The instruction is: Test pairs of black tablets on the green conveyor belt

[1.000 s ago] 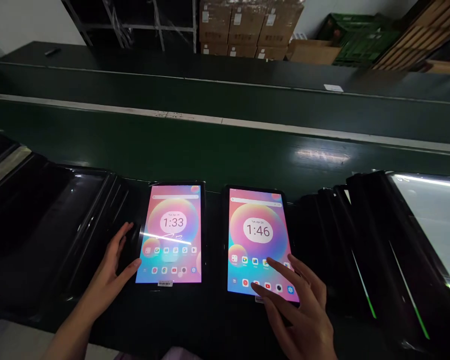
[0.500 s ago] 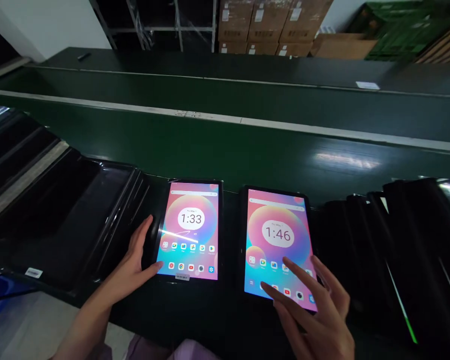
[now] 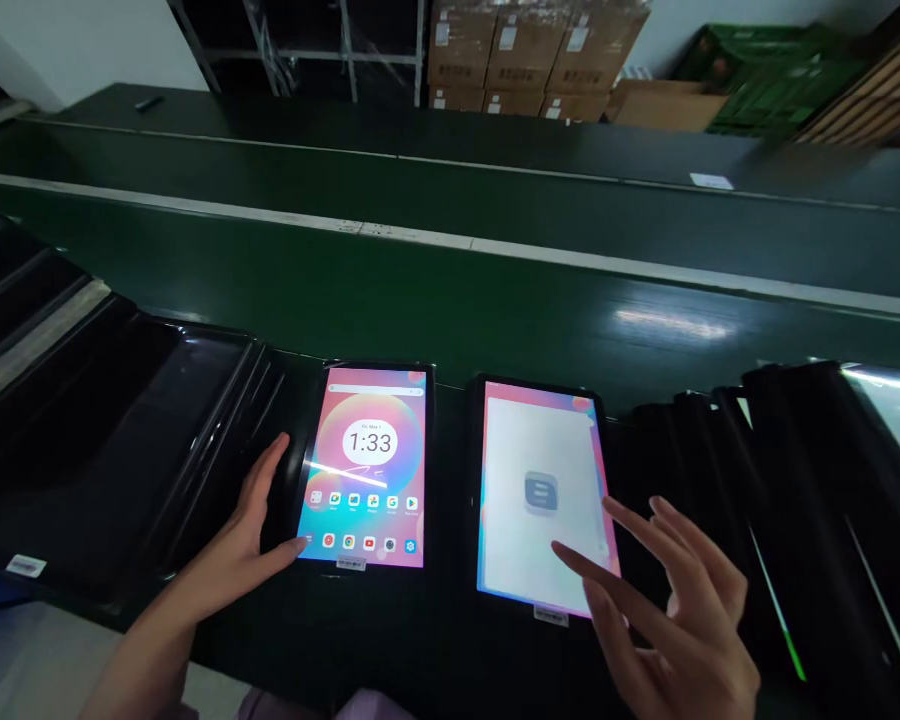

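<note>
Two lit tablets lie face up side by side on the dark work surface. The left tablet (image 3: 367,465) shows a home screen with the clock at 1:33 and rows of app icons. My left hand (image 3: 259,520) is open along its left side, the thumb at the lower left corner of the screen. On the right tablet (image 3: 525,440) a pale panel with a grey icon covers most of the screen. My right hand (image 3: 675,600) is over its lower right part, fingers spread, holding nothing. Whether a fingertip touches the glass I cannot tell.
Stacked dark tablets (image 3: 105,440) lie at the left, and more dark tablets (image 3: 810,500) overlap at the right. Beyond runs a green conveyor belt (image 3: 390,290) with a pale rail (image 3: 420,238). Cardboard boxes (image 3: 525,50) and green crates (image 3: 765,70) stand at the back.
On the right tablet, the home screen with the 1:46 clock has given way to a pale panel with an icon. My right hand has shifted right. The view has moved slightly.
</note>
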